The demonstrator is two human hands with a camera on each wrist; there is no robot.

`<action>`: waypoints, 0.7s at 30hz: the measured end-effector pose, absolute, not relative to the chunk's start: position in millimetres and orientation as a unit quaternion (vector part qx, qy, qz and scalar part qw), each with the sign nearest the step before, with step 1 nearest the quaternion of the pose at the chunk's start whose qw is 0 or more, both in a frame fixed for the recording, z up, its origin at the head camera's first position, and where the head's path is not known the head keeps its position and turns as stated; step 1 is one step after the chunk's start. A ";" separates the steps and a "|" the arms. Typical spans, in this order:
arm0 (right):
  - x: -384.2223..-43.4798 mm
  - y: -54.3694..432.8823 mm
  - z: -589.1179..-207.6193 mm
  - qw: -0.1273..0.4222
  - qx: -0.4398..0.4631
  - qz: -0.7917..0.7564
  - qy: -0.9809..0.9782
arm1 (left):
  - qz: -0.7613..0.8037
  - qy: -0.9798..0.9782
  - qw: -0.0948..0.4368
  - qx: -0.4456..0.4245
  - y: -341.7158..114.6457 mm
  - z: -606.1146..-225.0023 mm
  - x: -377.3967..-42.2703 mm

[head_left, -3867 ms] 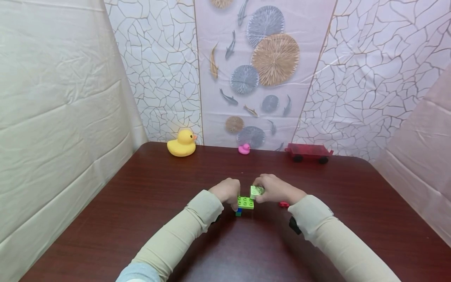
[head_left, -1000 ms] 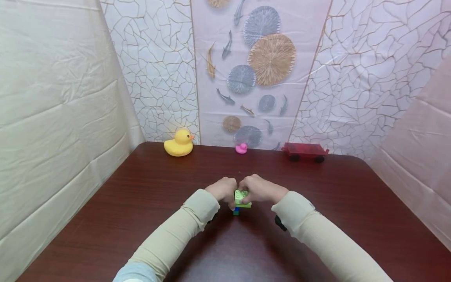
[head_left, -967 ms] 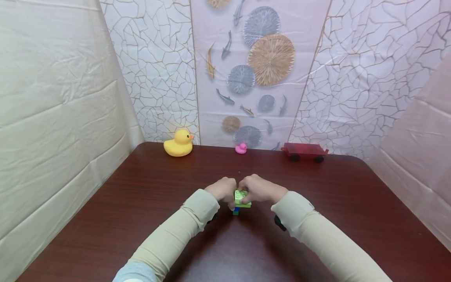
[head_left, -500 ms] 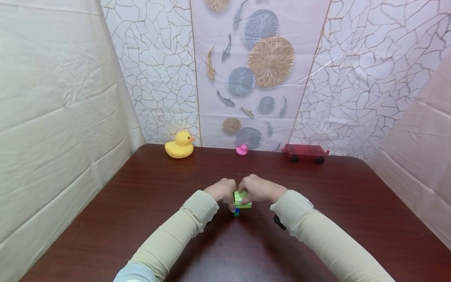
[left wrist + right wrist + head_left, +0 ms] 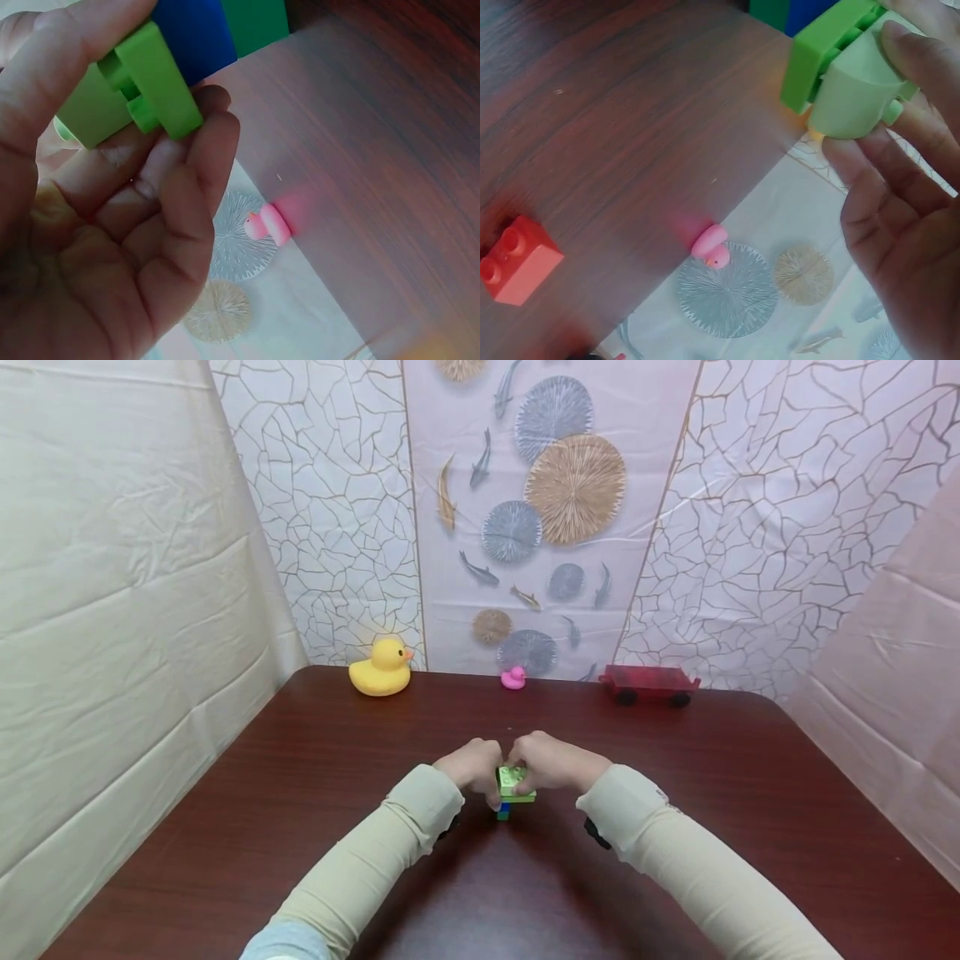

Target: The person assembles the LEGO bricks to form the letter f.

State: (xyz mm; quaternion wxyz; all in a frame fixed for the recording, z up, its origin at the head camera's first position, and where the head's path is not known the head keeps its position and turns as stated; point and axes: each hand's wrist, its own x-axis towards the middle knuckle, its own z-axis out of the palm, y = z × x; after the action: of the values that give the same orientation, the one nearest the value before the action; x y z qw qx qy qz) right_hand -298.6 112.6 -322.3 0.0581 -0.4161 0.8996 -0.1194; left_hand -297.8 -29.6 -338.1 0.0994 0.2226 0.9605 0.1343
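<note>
In the head view my left hand (image 5: 477,768) grips a bright green flat building brick (image 5: 166,81) by its left end. A blue brick (image 5: 193,36) and a dark green brick (image 5: 256,27) are stacked under it, near the tabletop. My right hand (image 5: 557,762) pinches a pale green brick (image 5: 859,86) with a rounded side. It sits over the flat brick, tilted against it; some studs of the flat brick show between the two in the wrist views. Left fingertips lie close to the pale brick.
A red brick (image 5: 523,259) lies on the table, seen in the right wrist view. Along the back edge stand a yellow duck (image 5: 381,668), a small pink duck (image 5: 513,677) and a red wheeled wagon (image 5: 649,683). Behind them hangs a patterned cloth (image 5: 525,527).
Since the oldest frame my right hand has moved left, bringing the pale green brick from beside the flat brick onto it. Over the last second the hands have hardly moved.
</note>
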 end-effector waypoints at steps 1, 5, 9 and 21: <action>-298.3 113.2 -322.5 0.052 -0.427 -0.114 0.896 | 0.137 0.960 0.100 0.223 -29.9 -338.5 -297.7; -295.6 113.8 -322.9 0.023 -0.470 -0.101 0.877 | 0.141 0.959 0.107 0.223 -30.2 -340.9 -299.0; -292.8 113.1 -323.6 0.027 -0.445 -0.114 0.888 | 0.146 0.958 0.115 0.217 -29.8 -342.3 -300.5; -292.3 105.6 -319.8 0.057 -0.361 -0.110 0.924 | 0.156 0.956 0.109 0.222 -30.8 -339.4 -299.4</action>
State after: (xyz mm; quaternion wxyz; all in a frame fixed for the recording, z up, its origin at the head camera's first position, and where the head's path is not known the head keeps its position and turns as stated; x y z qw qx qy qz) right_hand -292.3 105.6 -319.8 0.0572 -0.3615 0.9241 -0.1100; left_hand -299.4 -30.8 -339.4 0.1087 0.2216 0.9564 0.1561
